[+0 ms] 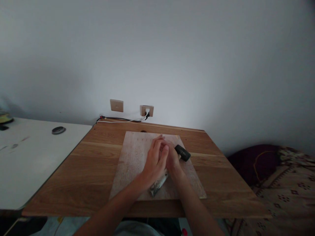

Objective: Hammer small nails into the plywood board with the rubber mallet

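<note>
My left hand [155, 160] and my right hand [172, 160] are pressed together above a pale square board [130, 154]. The left fingers point forward and bend toward the right hand, with the thumb on top. Most of the right fingers are hidden behind the left hand, and whatever lies between the palms does not show. Beneath them rests a mallet with a black head [182, 152], sticking out to the right of my right hand. A whitish, dark-ended grip [159, 184] emerges below my wrists, in line with the mallet head; the middle is covered.
The board lies on a brown wooden table [93, 170] against a wall. Cables [118, 120] run along its back edge to a socket [147, 110]. A white table [36, 157] with a dark round lid-like object [58, 130] adjoins at left. Patterned fabric [287, 190] is at right.
</note>
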The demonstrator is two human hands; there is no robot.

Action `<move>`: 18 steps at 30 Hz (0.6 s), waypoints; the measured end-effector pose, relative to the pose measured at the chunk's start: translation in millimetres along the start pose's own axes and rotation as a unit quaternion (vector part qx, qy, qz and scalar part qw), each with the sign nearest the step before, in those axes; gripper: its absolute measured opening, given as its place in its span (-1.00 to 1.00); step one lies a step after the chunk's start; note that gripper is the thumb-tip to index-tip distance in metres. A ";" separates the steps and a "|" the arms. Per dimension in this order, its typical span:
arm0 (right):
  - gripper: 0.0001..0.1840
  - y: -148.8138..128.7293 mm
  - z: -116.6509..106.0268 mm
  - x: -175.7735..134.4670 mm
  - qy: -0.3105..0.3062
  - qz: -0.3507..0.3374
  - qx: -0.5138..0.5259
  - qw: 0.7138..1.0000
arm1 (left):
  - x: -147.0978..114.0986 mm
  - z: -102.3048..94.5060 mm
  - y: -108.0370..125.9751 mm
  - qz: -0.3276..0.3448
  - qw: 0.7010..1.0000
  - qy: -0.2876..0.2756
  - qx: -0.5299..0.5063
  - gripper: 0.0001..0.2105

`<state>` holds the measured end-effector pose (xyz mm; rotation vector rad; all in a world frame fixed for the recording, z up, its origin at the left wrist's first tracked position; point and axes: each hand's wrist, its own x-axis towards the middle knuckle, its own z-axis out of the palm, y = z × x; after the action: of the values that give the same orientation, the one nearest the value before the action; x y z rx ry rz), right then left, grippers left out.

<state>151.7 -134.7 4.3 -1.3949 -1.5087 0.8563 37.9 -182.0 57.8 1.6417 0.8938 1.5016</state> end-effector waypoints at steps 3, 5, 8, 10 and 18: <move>-0.54 -3.1 -6.5 -3.9 0.035 0.034 0.006 0.999 | -23.6 -29.1 1.1 0.022 0.996 -0.024 0.080 -0.82; -0.65 -5.7 -8.9 -5.9 0.034 0.047 -0.004 0.998 | -44.6 -46.8 -1.6 0.026 0.987 -0.075 0.141 -0.85; -0.72 -12.6 -12.4 -11.0 0.021 0.056 -0.026 0.998 | -79.6 -71.9 -7.0 0.066 0.961 -0.137 0.229 -0.83; -0.68 -19.9 -18.1 -20.1 0.013 0.040 -0.038 0.998 | -101.4 -89.3 -10.8 0.105 0.935 -0.173 0.290 -0.80; -0.56 9.1 -88.2 -111.8 0.176 -0.069 -0.220 0.957 | -150.9 -135.1 -22.7 0.248 0.838 -0.181 0.451 -0.68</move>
<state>234.2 -250.8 12.0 -1.6305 -1.5433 0.1672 -109.0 -293.7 -28.8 2.9190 1.0827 1.0071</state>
